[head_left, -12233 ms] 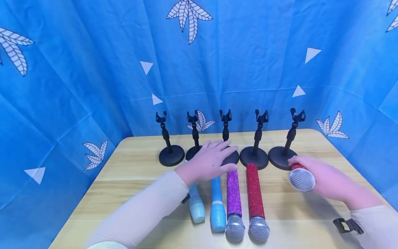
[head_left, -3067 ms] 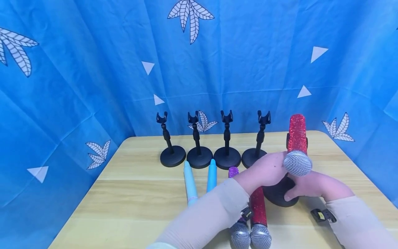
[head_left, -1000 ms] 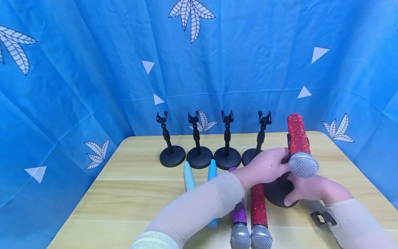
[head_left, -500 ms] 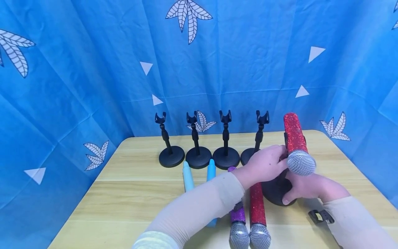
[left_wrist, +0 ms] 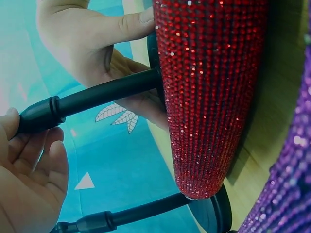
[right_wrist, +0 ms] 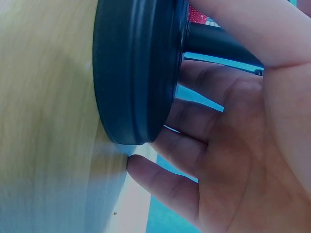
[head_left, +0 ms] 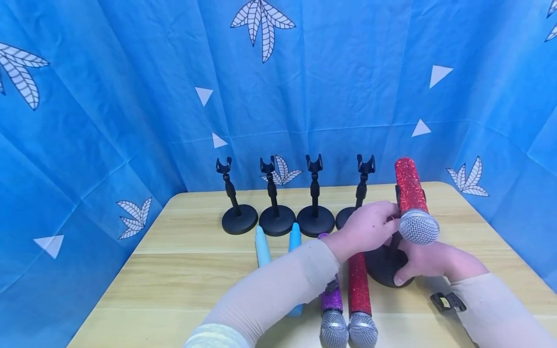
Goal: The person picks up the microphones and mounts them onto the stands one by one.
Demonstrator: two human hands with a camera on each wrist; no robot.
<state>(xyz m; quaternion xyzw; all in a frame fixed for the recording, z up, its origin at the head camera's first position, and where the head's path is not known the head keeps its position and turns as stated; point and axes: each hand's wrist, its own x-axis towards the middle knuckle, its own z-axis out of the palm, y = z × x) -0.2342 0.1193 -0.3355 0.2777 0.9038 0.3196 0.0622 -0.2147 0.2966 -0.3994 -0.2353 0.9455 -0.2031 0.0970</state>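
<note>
A red glitter microphone with a silver mesh head sits in the clip of the rightmost black microphone stand, its head tilted toward me. My left hand pinches the collar of the stand's pole just below the clip. Lower down, my right hand grips the round base, thumb on its near side and fingers behind. Under my left forearm lie a second red microphone and a purple one. The left wrist view shows both glittery handles close up.
Several other black stands, among them the leftmost stand, line the back of the wooden table. A pale-blue microphone and a blue microphone lie partly behind my left sleeve. A blue curtain surrounds the table.
Twelve seconds ago my right hand held the red microphone and my left hand was spread above the others. Since then the microphone has gone into the clip and the stand has come nearer. Lately little moves.
</note>
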